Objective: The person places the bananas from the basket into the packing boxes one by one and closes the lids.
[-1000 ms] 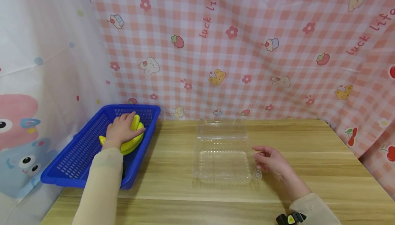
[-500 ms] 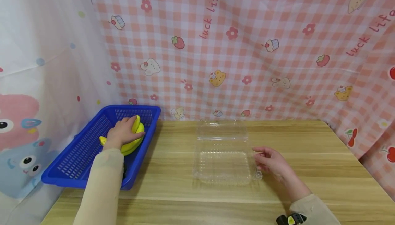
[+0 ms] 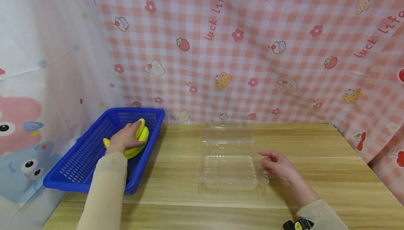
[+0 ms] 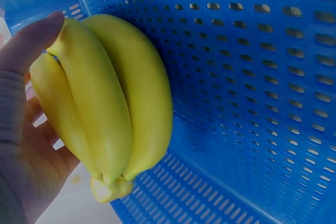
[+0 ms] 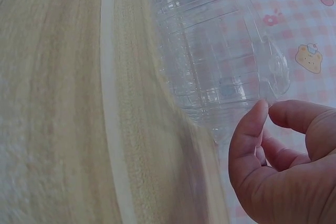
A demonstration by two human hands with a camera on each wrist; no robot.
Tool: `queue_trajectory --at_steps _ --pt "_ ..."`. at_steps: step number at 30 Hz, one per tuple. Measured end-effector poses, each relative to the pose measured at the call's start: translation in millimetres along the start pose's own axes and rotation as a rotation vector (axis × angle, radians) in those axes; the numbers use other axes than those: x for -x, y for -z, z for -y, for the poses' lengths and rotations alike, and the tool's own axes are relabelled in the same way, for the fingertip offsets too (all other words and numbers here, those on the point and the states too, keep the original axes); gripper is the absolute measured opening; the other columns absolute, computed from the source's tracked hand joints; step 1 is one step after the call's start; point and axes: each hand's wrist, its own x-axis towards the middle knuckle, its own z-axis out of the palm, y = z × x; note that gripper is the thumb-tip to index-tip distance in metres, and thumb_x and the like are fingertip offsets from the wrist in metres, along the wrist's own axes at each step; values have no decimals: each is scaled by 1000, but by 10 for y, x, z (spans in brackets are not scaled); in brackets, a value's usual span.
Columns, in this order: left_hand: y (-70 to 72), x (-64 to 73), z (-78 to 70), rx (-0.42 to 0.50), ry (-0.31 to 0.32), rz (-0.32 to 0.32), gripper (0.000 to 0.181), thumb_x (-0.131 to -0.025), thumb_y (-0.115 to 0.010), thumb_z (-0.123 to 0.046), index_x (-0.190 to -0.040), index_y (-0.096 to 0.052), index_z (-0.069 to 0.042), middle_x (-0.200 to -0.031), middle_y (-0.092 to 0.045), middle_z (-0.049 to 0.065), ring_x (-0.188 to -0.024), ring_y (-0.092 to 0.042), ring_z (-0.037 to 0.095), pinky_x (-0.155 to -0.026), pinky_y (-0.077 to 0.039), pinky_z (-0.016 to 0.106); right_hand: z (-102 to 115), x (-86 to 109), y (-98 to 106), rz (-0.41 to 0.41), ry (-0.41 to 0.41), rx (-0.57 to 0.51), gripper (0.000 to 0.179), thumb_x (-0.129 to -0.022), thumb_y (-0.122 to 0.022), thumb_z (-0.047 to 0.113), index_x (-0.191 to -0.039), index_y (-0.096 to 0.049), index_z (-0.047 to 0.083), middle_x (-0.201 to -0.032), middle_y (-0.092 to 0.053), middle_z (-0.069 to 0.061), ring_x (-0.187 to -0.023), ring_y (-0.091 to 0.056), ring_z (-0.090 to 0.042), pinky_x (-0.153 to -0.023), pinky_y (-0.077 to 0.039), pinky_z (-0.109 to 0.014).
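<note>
In the head view my left hand (image 3: 124, 140) is inside the blue plastic basket (image 3: 159, 119), gripping a bunch of yellow bananas (image 3: 143, 134). Seen from the left wrist, the thumb lies over the tip of one banana (image 4: 94, 98) and the fingers curl behind the bunch; the joined stem end points down, close to the basket's perforated wall (image 4: 252, 66). On the table, a clear plastic clamshell box (image 3: 230, 170) stands open with its lid folded back. My right hand (image 3: 278, 167) pinches this box's right edge between thumb and index finger, as the right wrist view shows.
A dark item (image 3: 127, 175) lies in the basket's near end, mostly hidden by the left sleeve. The wooden table (image 3: 183, 205) ends at a pink checked cloth (image 3: 202, 65) behind. A white printed cloth (image 3: 63, 93) hangs left of the basket.
The left thumb has come down and inward over the bananas, with the hand turning slightly around them. The right hand and the clear box stay in place.
</note>
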Motion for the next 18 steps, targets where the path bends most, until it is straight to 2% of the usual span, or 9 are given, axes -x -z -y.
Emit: queue_trajectory --at_steps 5,12,18 --pt "0 -10 21 -14 -8 -14 90 -82 -76 -34 -153 -28 -5 -138 -44 32 -117 -50 49 -89 -44 67 -8 -2 6 2 3 -2 48 -99 -55 2 -140 -37 -17 -90 -56 -3 -75 -57 -10 -63 -54 -22" --pt "-6 -22 22 -30 -24 -43 75 -88 -71 -33 -149 -36 -5 -134 -48 32 -116 -51 49 -88 -45 66 -5 3 7 2 0 -10 49 -99 -56 2 -140 -37 -17 -90 -55 -3 -75 -57 -10 -63 -54 -22" --pt "-2 -31 25 -38 -39 -60 63 -92 -66 -25 -147 -41 -8 -130 -52 30 -110 -55 47 -84 -47 64 -8 1 -1 -10 -7 -12 48 -99 -56 2 -139 -39 -16 -90 -54 -3 -74 -57 -10 -63 -54 -22"
